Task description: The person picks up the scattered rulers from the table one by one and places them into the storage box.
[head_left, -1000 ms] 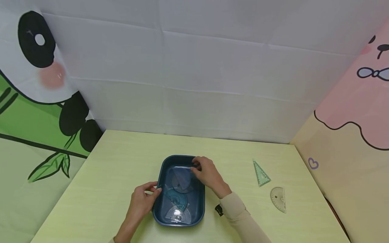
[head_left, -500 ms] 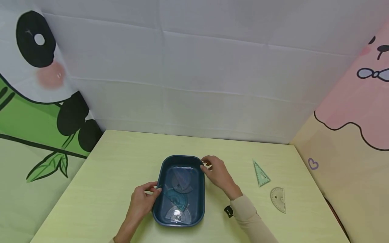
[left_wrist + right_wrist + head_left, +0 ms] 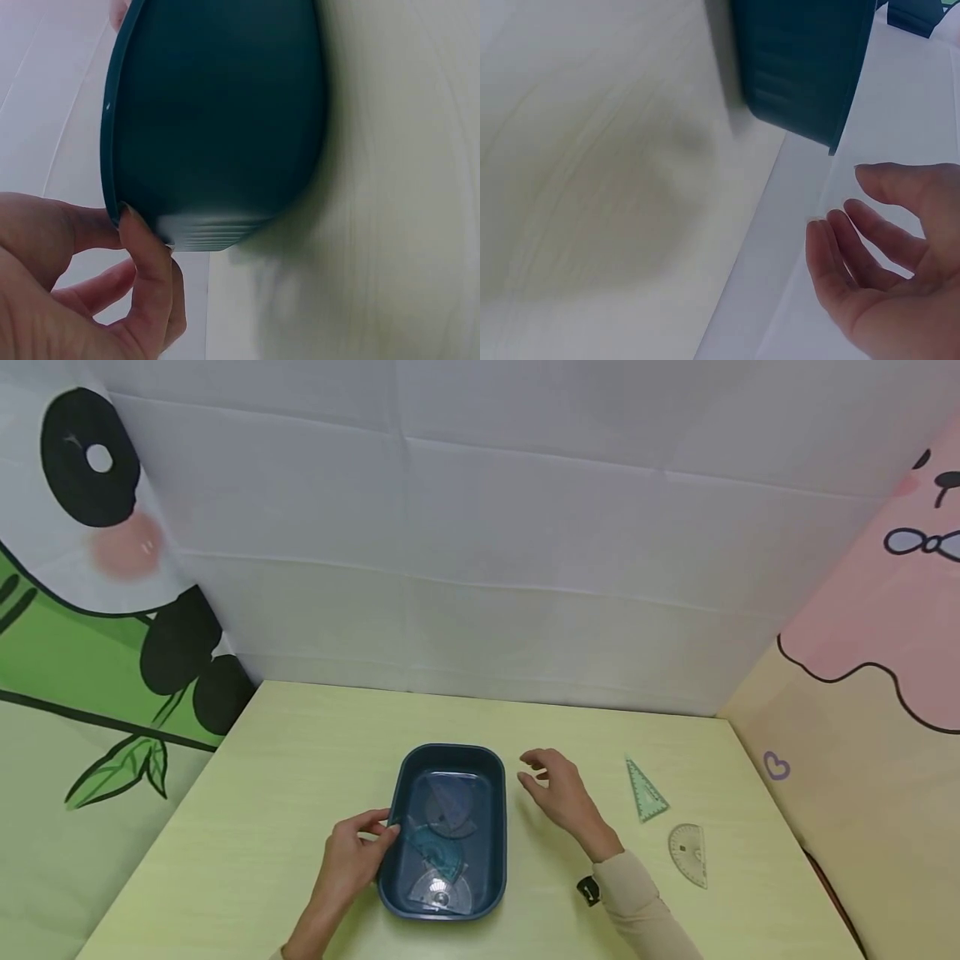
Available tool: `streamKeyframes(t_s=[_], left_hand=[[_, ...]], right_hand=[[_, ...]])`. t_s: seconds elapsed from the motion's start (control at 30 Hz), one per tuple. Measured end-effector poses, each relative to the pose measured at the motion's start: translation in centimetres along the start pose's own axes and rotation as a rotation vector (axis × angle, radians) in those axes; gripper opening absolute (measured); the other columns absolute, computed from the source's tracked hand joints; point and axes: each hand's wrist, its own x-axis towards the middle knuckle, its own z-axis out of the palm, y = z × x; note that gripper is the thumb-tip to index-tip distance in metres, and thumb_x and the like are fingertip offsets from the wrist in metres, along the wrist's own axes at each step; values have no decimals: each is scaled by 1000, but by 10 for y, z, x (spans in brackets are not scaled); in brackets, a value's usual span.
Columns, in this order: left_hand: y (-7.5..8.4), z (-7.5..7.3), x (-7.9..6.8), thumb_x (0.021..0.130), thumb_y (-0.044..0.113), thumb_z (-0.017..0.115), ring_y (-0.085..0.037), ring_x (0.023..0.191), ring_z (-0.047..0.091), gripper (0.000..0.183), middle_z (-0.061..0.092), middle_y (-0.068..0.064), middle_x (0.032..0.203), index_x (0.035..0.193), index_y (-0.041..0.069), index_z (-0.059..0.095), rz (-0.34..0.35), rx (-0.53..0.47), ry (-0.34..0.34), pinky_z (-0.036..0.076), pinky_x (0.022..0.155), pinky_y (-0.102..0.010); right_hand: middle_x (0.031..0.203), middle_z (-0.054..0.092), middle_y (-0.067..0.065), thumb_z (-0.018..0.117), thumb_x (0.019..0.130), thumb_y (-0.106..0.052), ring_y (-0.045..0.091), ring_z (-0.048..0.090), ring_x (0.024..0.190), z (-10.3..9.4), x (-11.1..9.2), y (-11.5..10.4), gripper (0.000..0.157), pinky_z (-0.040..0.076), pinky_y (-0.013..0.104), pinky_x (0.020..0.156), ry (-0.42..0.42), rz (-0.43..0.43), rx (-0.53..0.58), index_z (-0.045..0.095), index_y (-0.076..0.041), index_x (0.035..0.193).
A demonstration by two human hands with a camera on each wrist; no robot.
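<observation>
A dark blue plastic tub [image 3: 491, 827] stands on the table, with several clear and bluish protractors and set squares lying inside it. My left hand [image 3: 354, 852] pinches the tub's left rim between thumb and fingers; the left wrist view shows the thumb and fingers on the tub's edge [image 3: 111, 150]. My right hand [image 3: 564, 793] is in the air to the right of the tub, fingers loosely bent and holding nothing. Further right on the table lie a green set square [image 3: 645, 792] and a clear protractor [image 3: 687, 854].
The pale yellow table [image 3: 315, 735] ends at a white cloth wall [image 3: 480, 635] behind. Printed cloth panels [image 3: 847, 710] stand at the left and right sides. A small black device [image 3: 588, 891] sits at the right wrist.
My right hand has left the tub, moving from over its far right corner out to the right. My left hand stays on the rim, and the tub has not moved.
</observation>
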Motion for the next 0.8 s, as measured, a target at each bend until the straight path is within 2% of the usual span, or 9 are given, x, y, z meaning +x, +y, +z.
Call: streamKeyframes(t_s=[0.17, 0.5, 0.8], left_hand=[[0, 0, 0, 93, 9, 73, -18, 64, 62, 31, 66, -8, 87, 121, -5, 72, 0, 3, -3, 47, 49, -29], [1, -2, -1, 95, 11, 72, -17, 62, 59, 33, 66, -9, 89, 123, -6, 70, 1, 6, -10, 46, 46, -30], [1, -3, -2, 94, 10, 73, -17, 63, 60, 32, 66, -9, 88, 122, -5, 71, -10, 8, -1, 47, 48, -29]], right_hand=[[118, 63, 26, 70, 95, 0, 42, 63, 107, -5, -4, 8, 29, 55, 51, 91, 38, 19, -10, 64, 8, 122], [117, 63, 25, 70, 95, 0, 41, 64, 107, -18, -11, 22, 29, 54, 52, 92, 61, 64, -64, 64, 7, 122], [118, 62, 26, 71, 94, 0, 43, 64, 106, -32, -19, 36, 31, 55, 52, 91, 99, 56, -99, 63, 8, 123]])
